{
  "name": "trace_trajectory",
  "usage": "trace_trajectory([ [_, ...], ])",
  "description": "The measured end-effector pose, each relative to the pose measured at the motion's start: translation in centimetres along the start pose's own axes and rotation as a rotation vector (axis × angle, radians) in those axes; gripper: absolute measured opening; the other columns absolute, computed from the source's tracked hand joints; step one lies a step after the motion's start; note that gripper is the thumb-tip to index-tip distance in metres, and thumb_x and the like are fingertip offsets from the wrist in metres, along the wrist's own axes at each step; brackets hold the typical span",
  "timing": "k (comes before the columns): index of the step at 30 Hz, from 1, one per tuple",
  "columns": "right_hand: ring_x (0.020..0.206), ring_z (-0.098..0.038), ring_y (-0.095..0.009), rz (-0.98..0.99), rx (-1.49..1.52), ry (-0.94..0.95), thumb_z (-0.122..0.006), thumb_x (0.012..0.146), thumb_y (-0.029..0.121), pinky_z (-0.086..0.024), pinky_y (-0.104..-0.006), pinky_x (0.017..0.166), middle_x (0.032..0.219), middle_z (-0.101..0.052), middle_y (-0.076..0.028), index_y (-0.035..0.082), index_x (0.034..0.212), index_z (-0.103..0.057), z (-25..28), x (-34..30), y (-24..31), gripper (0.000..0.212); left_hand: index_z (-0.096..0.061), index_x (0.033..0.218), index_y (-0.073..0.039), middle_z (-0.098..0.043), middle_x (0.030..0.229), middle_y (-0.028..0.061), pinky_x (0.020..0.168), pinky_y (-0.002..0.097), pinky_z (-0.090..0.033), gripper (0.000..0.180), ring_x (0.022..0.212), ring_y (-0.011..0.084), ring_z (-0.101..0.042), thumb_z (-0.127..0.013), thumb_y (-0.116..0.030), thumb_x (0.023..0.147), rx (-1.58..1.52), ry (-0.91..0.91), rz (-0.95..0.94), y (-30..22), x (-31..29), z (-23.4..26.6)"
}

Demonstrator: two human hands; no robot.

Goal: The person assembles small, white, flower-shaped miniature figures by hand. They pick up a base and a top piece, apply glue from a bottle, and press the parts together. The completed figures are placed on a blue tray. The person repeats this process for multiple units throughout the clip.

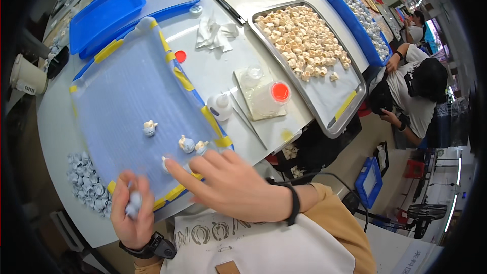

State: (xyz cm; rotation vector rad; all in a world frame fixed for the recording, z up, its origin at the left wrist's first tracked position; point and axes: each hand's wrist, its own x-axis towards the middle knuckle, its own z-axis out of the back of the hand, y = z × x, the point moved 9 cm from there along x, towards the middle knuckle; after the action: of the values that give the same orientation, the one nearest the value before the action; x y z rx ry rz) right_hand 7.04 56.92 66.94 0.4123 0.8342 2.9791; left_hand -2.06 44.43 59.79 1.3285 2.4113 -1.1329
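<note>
My left hand (133,210), at the near left edge of the tray, has its fingers closed round a small light-blue piece (134,204), blurred by motion. My right hand (228,185) reaches over the tray's near right corner with its index finger stretched out and no held thing visible. That fingertip is close to a small cream-and-blue figure (165,164); whether they touch I cannot tell. Similar figures, a lone one (149,128) and a pair (186,144), stand on the film-lined blue tray (116,86), which is edged with yellow tape.
A heap of light-blue pieces (89,185) lies left of the tray. On the right are a white squeeze bottle (220,106), tweezers (248,122), a red-topped cup (271,97) and a metal tray (332,128) of cream pieces. A person (413,91) works beyond it.
</note>
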Motion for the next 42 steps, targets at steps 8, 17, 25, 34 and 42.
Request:
trace_trajectory([
  [8,0.093,-0.056,-0.023,-0.497,-0.01,-0.449,-0.059,0.071,-0.005,-0.045,-0.0331,0.078,0.109,-0.056,-0.012,0.004,0.13,-0.042,10.2,-6.8,-13.9,0.062,-0.044,0.075,0.001,-0.039,0.048,0.0036,0.032,0.0234,-0.022,0.037,0.036,0.0089,-0.029,-0.039,-0.029,0.096,0.266,0.446,-0.058,0.7,-1.4,-1.1],
  [17,0.113,-0.051,-0.023,-0.474,0.336,-0.192,-0.062,0.072,-0.003,-0.041,-0.0343,0.091,0.123,-0.054,-0.012,0.006,0.138,-0.032,6.7,-4.5,-15.8,0.073,-0.045,0.102,0.002,-0.051,0.092,0.0151,0.036,0.0195,-0.033,0.029,0.056,0.0138,-0.043,-0.044,-0.025,0.092,-0.048,-0.064,-0.104,0.0,0.1,1.2],
  [25,0.108,-0.055,-0.02,-0.39,0.212,-0.247,-0.067,0.072,0.0,-0.041,-0.0318,0.09,0.117,-0.058,-0.011,0.007,0.137,-0.036,6.8,-4.6,-15.8,0.073,-0.042,0.108,0.006,-0.056,0.09,0.0187,0.037,0.0196,-0.033,0.029,0.046,0.0121,-0.045,-0.046,-0.016,0.089,0.249,0.139,0.038,0.9,-0.1,0.6],
  [34,0.095,-0.058,-0.026,-0.418,0.148,-0.322,-0.073,0.067,0.004,-0.046,-0.0345,0.082,0.103,-0.059,-0.013,0.003,0.133,-0.035,7.2,-4.5,-15.4,0.076,-0.04,0.109,-0.002,-0.046,0.074,0.0086,0.041,0.0201,-0.032,0.025,0.051,0.0104,-0.04,-0.047,-0.012,0.087,-0.016,0.139,0.042,1.0,-0.4,1.0],
  [42,0.084,-0.057,-0.022,-0.378,0.067,-0.405,-0.075,0.063,0.006,-0.047,-0.0322,0.076,0.093,-0.058,-0.012,0.001,0.127,-0.039,7.1,-4.3,-14.8,0.074,-0.038,0.12,-0.004,-0.044,0.098,0.017,0.053,0.0257,-0.039,0.042,0.069,0.0219,-0.041,-0.05,-0.014,0.082,-0.244,-0.084,-0.02,-0.1,-0.2,2.1],
])
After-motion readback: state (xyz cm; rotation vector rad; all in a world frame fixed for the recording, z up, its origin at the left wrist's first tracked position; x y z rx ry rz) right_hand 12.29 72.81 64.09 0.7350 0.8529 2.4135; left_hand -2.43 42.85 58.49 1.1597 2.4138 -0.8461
